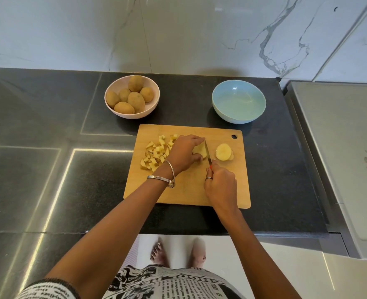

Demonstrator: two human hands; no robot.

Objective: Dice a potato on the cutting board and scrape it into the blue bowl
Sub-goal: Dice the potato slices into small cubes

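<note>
Our left hand [183, 154]: fingers curled, pressing downward, bangles on the wrist | our right hand [220, 183]: fist closed round a handle, ring on one finger | both forearms extended forward.

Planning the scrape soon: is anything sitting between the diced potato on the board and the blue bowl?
Nothing stands on the counter between the cutting board and the blue bowl. On the board itself, the left hand holding the potato piece and the knife lie between the diced potato and the bowl's side.
</note>
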